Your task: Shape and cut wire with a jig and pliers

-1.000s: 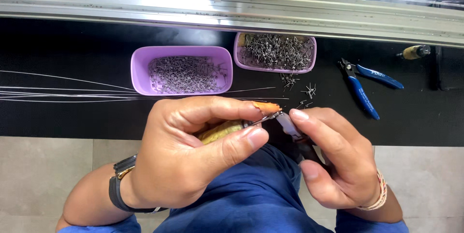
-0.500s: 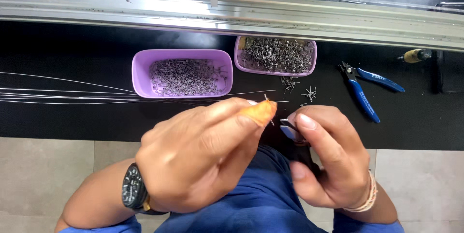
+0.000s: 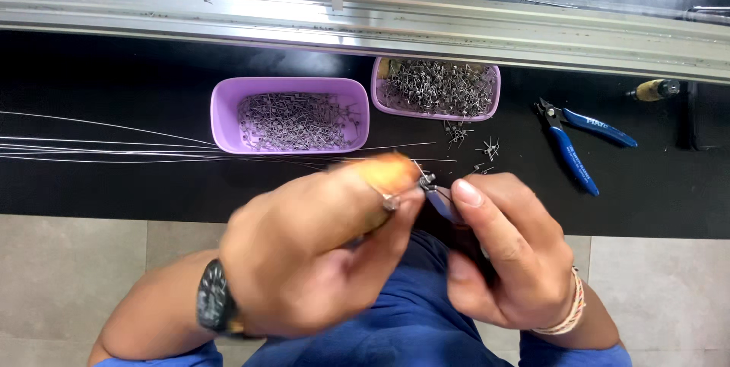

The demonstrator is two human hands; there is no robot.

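Note:
My left hand is closed around a tool with an orange-yellow handle, whose thin metal tip points right. My right hand grips a small pair of blue-handled pliers, jaws meeting the tool tip at a tiny wire piece. Both hands hover over my lap, at the front edge of the black work mat. The pliers are mostly hidden by my fingers.
Two purple trays of small wire parts sit behind my hands: a larger one and a smaller one. Long thin wires run in from the left. Blue-handled cutters and loose wire bits lie right. A metal rail crosses the back.
My left hand has rotated around the tool, knuckles turning toward me, and the orange handle has come into view. My right hand has stayed close, holding the pliers at the tip.

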